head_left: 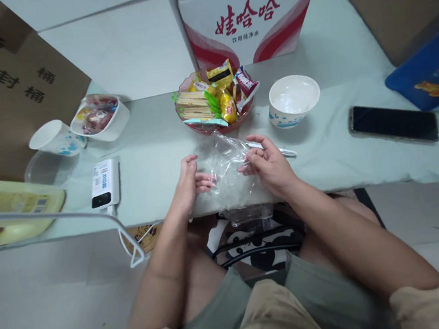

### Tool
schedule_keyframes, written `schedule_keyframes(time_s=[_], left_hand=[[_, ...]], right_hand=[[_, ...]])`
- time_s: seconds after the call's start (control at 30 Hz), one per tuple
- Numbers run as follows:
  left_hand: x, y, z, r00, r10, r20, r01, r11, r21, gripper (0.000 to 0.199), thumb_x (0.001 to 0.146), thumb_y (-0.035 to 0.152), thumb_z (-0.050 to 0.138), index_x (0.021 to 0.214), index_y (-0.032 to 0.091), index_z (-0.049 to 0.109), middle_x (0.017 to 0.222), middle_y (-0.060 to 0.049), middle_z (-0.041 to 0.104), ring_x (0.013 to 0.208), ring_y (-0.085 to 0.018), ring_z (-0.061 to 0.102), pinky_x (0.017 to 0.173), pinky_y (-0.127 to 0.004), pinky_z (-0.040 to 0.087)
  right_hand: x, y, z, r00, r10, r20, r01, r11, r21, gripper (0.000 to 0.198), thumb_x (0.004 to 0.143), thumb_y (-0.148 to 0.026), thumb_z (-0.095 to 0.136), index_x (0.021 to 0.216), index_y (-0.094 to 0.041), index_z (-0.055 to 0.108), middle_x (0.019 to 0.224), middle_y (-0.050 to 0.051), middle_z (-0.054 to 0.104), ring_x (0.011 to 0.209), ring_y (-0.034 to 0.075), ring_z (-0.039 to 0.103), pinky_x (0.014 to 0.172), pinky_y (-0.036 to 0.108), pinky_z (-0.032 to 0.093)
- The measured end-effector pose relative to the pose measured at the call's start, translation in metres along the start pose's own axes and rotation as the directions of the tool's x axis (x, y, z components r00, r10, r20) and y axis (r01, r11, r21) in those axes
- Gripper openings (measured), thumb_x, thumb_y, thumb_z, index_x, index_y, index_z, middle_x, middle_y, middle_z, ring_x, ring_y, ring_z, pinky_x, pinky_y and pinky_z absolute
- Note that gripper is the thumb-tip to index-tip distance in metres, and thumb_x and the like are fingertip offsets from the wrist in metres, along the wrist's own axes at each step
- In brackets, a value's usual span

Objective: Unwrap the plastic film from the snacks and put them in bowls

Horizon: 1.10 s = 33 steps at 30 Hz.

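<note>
A crumpled clear plastic bag [233, 176] lies at the front edge of the table, its lower end hanging over. My right hand [267, 165] pinches the bag's right side between thumb and fingers. On the bag's other side is my left hand [194, 182], thumb and fingers apart, fingertips against or just beside the plastic. A silver pen-like object [281, 152] lies partly behind my right hand. Just beyond the bag stands a red bowl [209, 129] of wrapped snacks and a bundle of thin sticks [197, 105].
Right of the snacks stands a white paper bowl [291, 116], then a phone [393, 124]. At left are a power bank [105, 183], a tilted paper cup [52, 138], a white tub of snacks [114, 124] and a yellow bottle [14, 206]. Boxes [250, 21] line the back.
</note>
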<state>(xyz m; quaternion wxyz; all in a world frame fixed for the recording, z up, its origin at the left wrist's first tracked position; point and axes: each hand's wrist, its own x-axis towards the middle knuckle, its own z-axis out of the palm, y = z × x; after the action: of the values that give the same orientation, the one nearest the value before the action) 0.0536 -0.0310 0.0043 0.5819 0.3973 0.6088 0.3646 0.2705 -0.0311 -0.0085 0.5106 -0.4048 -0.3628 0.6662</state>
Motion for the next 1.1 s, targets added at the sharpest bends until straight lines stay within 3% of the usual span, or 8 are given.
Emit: schedule_keyframes(time_s=[0.13, 0.23, 0.43, 0.57, 0.7, 0.8, 0.93, 1.1], left_hand=[[-0.009, -0.003, 0.014, 0.984, 0.038, 0.172, -0.007, 0.985, -0.174, 0.1, 0.073, 0.086, 0.056, 0.148, 0.031, 0.019, 0.084, -0.005, 0.073, 0.07, -0.026, 0.074, 0.062, -0.036, 0.057], [-0.002, -0.005, 0.014, 0.975, 0.196, 0.107, -0.168, 0.96, -0.222, 0.106, 0.068, 0.071, 0.078, 0.149, 0.035, 0.02, 0.084, -0.002, 0.072, 0.072, -0.025, 0.073, 0.065, -0.036, 0.057], [-0.005, -0.01, 0.005, 0.893, 0.449, -0.014, -0.448, 0.887, -0.11, 0.074, 0.07, 0.036, 0.087, 0.13, 0.033, 0.044, 0.088, 0.0, 0.07, 0.072, -0.016, 0.07, 0.069, -0.03, 0.057], [-0.017, -0.008, -0.002, 0.899, 0.434, 0.048, -0.43, 0.899, -0.078, 0.073, 0.07, 0.032, 0.087, 0.131, 0.031, 0.046, 0.089, 0.0, 0.071, 0.073, -0.015, 0.071, 0.069, -0.027, 0.057], [-0.026, -0.003, -0.007, 0.937, 0.318, 0.148, -0.322, 0.947, 0.004, 0.07, 0.076, 0.035, 0.084, 0.135, 0.027, 0.047, 0.076, 0.001, 0.07, 0.063, -0.015, 0.07, 0.063, -0.027, 0.056], [-0.033, 0.0, -0.014, 0.917, 0.386, 0.101, -0.393, 0.918, 0.061, 0.053, 0.078, 0.038, 0.081, 0.124, 0.023, 0.058, 0.074, -0.001, 0.07, 0.065, -0.016, 0.069, 0.062, -0.026, 0.054], [-0.04, -0.001, -0.02, 0.839, 0.509, 0.194, -0.544, 0.776, 0.319, 0.052, 0.074, 0.029, 0.084, 0.122, 0.024, 0.066, 0.085, -0.002, 0.069, 0.075, -0.017, 0.067, 0.069, -0.028, 0.054], [-0.041, -0.007, -0.012, 0.693, 0.696, 0.186, -0.627, 0.456, 0.632, 0.014, 0.084, 0.023, 0.067, 0.094, 0.023, 0.077, 0.087, -0.006, 0.063, 0.081, -0.019, 0.063, 0.076, -0.035, 0.053]], right_hand=[[0.001, 0.004, 0.004, 0.999, -0.028, -0.024, 0.028, 0.999, 0.027, 0.053, 0.077, -0.045, 0.075, 0.117, -0.031, 0.043, 0.08, -0.01, 0.059, 0.061, 0.01, 0.064, 0.065, 0.029, 0.056], [0.003, 0.01, 0.004, 0.999, 0.016, -0.038, -0.018, 0.998, -0.063, 0.048, 0.082, -0.042, 0.071, 0.119, -0.03, 0.043, 0.08, -0.008, 0.059, 0.067, 0.012, 0.068, 0.069, 0.03, 0.057], [-0.011, 0.009, 0.0, 0.997, 0.078, -0.021, -0.081, 0.964, -0.253, 0.05, 0.095, -0.043, 0.055, 0.138, -0.028, 0.036, 0.097, 0.003, 0.07, 0.073, 0.017, 0.073, 0.073, 0.035, 0.059], [-0.03, 0.002, 0.001, 0.991, 0.03, 0.133, 0.021, 0.93, -0.368, 0.069, 0.09, -0.04, 0.065, 0.149, -0.027, 0.031, 0.088, 0.001, 0.072, 0.071, 0.018, 0.071, 0.075, 0.037, 0.059], [-0.037, 0.0, 0.004, 0.987, -0.065, 0.145, 0.12, 0.902, -0.415, 0.053, 0.091, -0.034, 0.062, 0.14, -0.025, 0.046, 0.081, 0.0, 0.069, 0.07, 0.016, 0.069, 0.076, 0.036, 0.058], [-0.035, -0.002, 0.003, 0.966, -0.11, 0.234, 0.211, 0.861, -0.463, 0.051, 0.087, -0.033, 0.065, 0.135, -0.023, 0.053, 0.09, 0.002, 0.071, 0.076, 0.016, 0.067, 0.078, 0.035, 0.056], [-0.033, 0.002, 0.002, 0.926, -0.171, 0.337, 0.353, 0.709, -0.61, 0.04, 0.086, -0.024, 0.062, 0.126, -0.024, 0.064, 0.088, 0.001, 0.069, 0.076, 0.015, 0.062, 0.076, 0.032, 0.053], [-0.034, 0.009, 0.005, 0.896, -0.39, 0.215, 0.383, 0.429, -0.818, 0.017, 0.087, -0.025, 0.058, 0.089, -0.023, 0.074, 0.103, 0.01, 0.062, 0.091, 0.023, 0.062, 0.081, 0.039, 0.052]])
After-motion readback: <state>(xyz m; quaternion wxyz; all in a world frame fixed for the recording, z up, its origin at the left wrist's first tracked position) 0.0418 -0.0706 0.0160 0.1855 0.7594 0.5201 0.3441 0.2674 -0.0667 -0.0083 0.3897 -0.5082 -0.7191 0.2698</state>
